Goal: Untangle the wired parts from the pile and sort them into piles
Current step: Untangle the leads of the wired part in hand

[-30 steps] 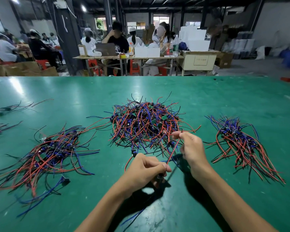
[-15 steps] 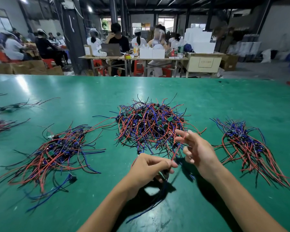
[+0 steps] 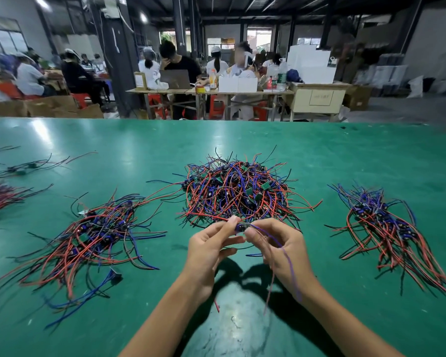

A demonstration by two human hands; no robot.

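Note:
A tangled pile point(image 3: 238, 191) of red, blue and black wired parts with small green boards lies mid-table. A sorted pile point(image 3: 98, 233) spreads to its left and another sorted pile point(image 3: 386, 225) to its right. Just in front of the tangled pile, both hands hold one small wired part point(image 3: 241, 227) above the table. My left hand point(image 3: 210, 249) pinches its left end with thumb and fingers. My right hand point(image 3: 281, 249) pinches its right end, and the part's blue and red wires hang down over that wrist.
The green table point(image 3: 242, 140) stretches wide. More wire bundles point(image 3: 3, 194) and a few loose wired parts point(image 3: 23, 168) lie at the far left edge. Beyond the table, people sit at workbenches point(image 3: 211, 92) with boxes.
Both hands have risen and come together in front of the tangled pile. The part once stretched between them by a red wire is now pinched at both ends, its wires dangling.

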